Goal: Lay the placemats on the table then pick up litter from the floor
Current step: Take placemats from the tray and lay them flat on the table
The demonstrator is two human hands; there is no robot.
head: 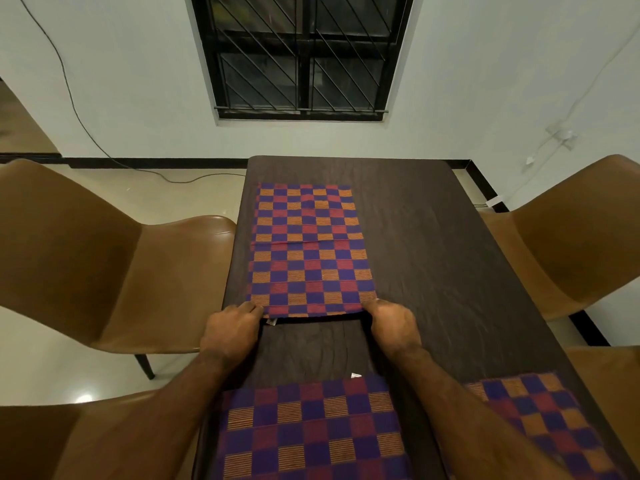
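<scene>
A checkered purple, red and orange placemat (306,249) lies flat on the far left part of the dark wooden table (426,258). My left hand (230,332) pinches its near left corner and my right hand (393,325) pinches its near right corner, both with curled fingers at the mat's near edge. A second placemat (311,427) lies close to me on the left side. A third placemat (540,420) lies near the right edge, partly hidden by my right forearm.
Brown leather chairs stand at the left (86,258) and right (571,237) of the table, with more chair backs at the bottom corners. A barred window (301,53) is in the far wall. A black cable (194,180) trails over the glossy floor.
</scene>
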